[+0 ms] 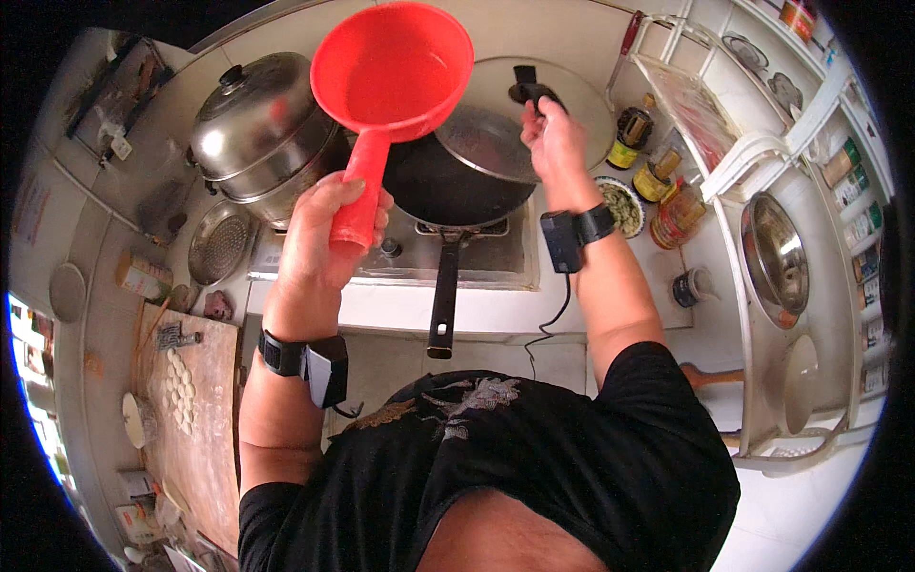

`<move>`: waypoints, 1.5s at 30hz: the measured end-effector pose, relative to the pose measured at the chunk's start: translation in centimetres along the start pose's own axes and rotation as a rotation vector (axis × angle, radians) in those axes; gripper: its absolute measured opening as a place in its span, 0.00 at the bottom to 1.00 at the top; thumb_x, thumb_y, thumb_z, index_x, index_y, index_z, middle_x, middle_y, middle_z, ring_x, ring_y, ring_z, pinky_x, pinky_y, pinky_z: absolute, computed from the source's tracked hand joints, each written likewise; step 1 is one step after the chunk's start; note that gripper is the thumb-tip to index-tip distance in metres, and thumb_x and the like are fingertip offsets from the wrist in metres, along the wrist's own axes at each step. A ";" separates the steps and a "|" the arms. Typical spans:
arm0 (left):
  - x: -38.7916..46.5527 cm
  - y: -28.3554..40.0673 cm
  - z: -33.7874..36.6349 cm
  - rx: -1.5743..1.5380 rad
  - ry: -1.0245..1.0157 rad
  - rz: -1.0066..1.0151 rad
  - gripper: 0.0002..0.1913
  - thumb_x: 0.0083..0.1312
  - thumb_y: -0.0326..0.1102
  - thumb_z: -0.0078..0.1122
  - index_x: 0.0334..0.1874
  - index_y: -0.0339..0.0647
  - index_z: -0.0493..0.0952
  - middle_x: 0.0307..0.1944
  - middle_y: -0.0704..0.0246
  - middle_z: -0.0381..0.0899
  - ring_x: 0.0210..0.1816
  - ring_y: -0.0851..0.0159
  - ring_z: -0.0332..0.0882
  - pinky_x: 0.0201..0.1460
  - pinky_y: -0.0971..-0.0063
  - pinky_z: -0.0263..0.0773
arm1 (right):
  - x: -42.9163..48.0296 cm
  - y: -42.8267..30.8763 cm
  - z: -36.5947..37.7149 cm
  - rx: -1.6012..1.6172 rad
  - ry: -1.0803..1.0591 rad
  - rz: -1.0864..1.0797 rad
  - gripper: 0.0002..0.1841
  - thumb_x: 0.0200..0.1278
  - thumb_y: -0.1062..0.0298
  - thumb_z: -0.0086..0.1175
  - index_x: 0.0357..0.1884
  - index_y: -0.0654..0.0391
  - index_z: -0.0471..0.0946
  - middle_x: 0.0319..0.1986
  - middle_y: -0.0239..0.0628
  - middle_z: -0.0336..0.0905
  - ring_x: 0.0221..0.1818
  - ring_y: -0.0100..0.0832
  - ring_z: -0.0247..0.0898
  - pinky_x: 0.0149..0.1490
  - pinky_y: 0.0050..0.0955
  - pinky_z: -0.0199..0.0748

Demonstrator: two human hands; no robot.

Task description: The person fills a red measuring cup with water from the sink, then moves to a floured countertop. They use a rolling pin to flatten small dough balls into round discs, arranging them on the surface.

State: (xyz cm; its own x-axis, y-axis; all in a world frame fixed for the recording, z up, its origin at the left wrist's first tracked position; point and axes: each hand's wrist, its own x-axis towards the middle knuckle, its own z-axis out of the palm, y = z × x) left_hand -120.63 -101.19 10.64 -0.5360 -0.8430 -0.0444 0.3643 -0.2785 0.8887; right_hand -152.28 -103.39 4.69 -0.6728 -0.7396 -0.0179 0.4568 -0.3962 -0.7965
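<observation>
A red plastic water dipper (393, 64) is in my left hand (322, 222), gripped by its thick handle with the bowl pointing away from me. My right hand (561, 143) has hold of the black knob (532, 89) of a glass lid (486, 139) with a metal rim. The lid covers the far right part of a black frying pan (457, 196) in this view; whether its rim touches the pan, I cannot tell. The pan's long black handle (444, 300) points towards me. Under the pan is a steel gas stove (379, 272).
Left of the pan stands a lidded steel steamer pot (257, 136). A wooden board (193, 457) at left carries several small dough pieces (179, 390). To the right are a bowl of chopped greens (620, 207), sauce bottles (675, 214) and a white rack (747, 286). Cables hang from both wrist devices.
</observation>
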 end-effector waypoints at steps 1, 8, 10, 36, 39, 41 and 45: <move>-0.3 -0.1 -0.5 -0.003 0.012 -0.009 0.14 0.64 0.37 0.54 0.45 0.31 0.73 0.35 0.59 0.79 0.30 0.66 0.77 0.30 0.74 0.73 | -0.2 1.2 -0.1 0.045 -0.049 0.044 0.09 0.65 0.67 0.56 0.40 0.63 0.76 0.31 0.39 0.79 0.26 0.28 0.71 0.29 0.26 0.66; -2.3 -1.5 -3.8 -0.025 0.193 -0.023 0.16 0.62 0.37 0.55 0.45 0.30 0.73 0.34 0.58 0.80 0.28 0.66 0.77 0.29 0.76 0.73 | -1.3 8.4 0.3 0.027 -0.127 0.142 0.09 0.64 0.67 0.57 0.39 0.64 0.77 0.31 0.39 0.79 0.26 0.27 0.71 0.31 0.27 0.68; -2.6 -1.8 -4.6 -0.036 0.215 -0.025 0.15 0.62 0.37 0.56 0.44 0.31 0.73 0.33 0.58 0.79 0.28 0.66 0.77 0.28 0.75 0.73 | -1.6 9.6 0.4 0.012 -0.134 0.151 0.09 0.64 0.67 0.57 0.39 0.63 0.77 0.31 0.40 0.79 0.27 0.27 0.72 0.31 0.27 0.68; -6.3 -3.2 -9.4 -0.062 0.328 -0.043 0.14 0.63 0.35 0.56 0.44 0.31 0.71 0.33 0.59 0.79 0.29 0.64 0.77 0.28 0.75 0.72 | -3.1 13.4 -0.1 -0.060 -0.141 0.202 0.14 0.65 0.56 0.59 0.36 0.58 0.79 0.28 0.35 0.80 0.25 0.24 0.73 0.31 0.23 0.72; -6.7 -3.0 -10.2 -0.082 0.290 -0.064 0.14 0.63 0.35 0.56 0.44 0.31 0.71 0.34 0.58 0.79 0.29 0.64 0.77 0.29 0.75 0.72 | -3.1 12.8 -0.6 -0.071 -0.131 0.313 0.21 0.66 0.49 0.59 0.38 0.61 0.79 0.29 0.37 0.79 0.26 0.26 0.73 0.33 0.26 0.73; -7.3 -2.9 -10.9 -0.088 0.262 -0.058 0.14 0.63 0.35 0.56 0.45 0.31 0.71 0.33 0.58 0.79 0.29 0.64 0.77 0.29 0.75 0.73 | -3.5 12.1 -1.1 -0.164 -0.104 0.374 0.32 0.64 0.36 0.55 0.42 0.64 0.77 0.30 0.39 0.78 0.30 0.28 0.72 0.34 0.26 0.72; -8.5 -2.7 -12.6 -0.062 0.203 -0.051 0.15 0.63 0.35 0.56 0.46 0.31 0.72 0.33 0.59 0.79 0.29 0.64 0.77 0.29 0.75 0.73 | -6.0 9.7 -1.8 -0.170 -0.001 0.317 0.34 0.66 0.37 0.53 0.49 0.65 0.75 0.32 0.37 0.76 0.30 0.26 0.70 0.33 0.24 0.70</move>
State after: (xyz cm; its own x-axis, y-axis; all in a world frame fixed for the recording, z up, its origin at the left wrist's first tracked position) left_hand -107.41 -99.05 2.86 -0.3929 -0.9007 -0.1856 0.3903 -0.3461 0.8532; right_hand -144.86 -101.76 -4.00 -0.5124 -0.8118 -0.2801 0.5397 -0.0507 -0.8403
